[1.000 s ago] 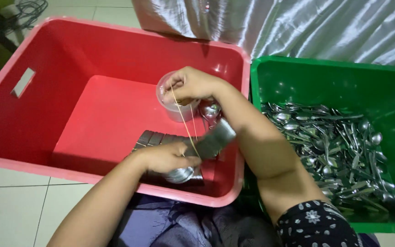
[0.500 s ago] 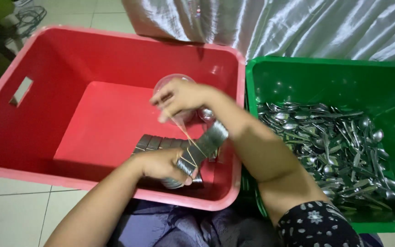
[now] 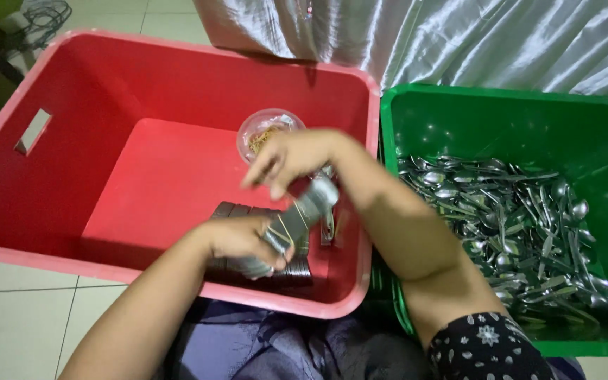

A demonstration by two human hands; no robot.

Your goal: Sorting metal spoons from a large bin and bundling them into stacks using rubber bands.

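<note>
My left hand [image 3: 237,241] grips a bundle of metal spoons [image 3: 297,218] over the near right part of the red crate [image 3: 142,98]. A yellowish rubber band wraps the bundle. My right hand [image 3: 291,158] hovers just above the bundle's upper end, fingers loosely spread and blurred by motion. Under the bundle lies a dark row of stacked spoon bundles [image 3: 276,267] on the crate floor. A clear plastic cup of rubber bands [image 3: 265,134] stands behind my right hand.
A green crate [image 3: 501,112] on the right holds several loose metal spoons [image 3: 515,225]. Shiny grey cloth [image 3: 416,35] hangs behind both crates. Tiled floor lies at the left, with cables at the top left corner.
My right hand has let the stretched rubber band down onto the bundle and dropped closer to it. The left hand has kept its grip on the spoons.
</note>
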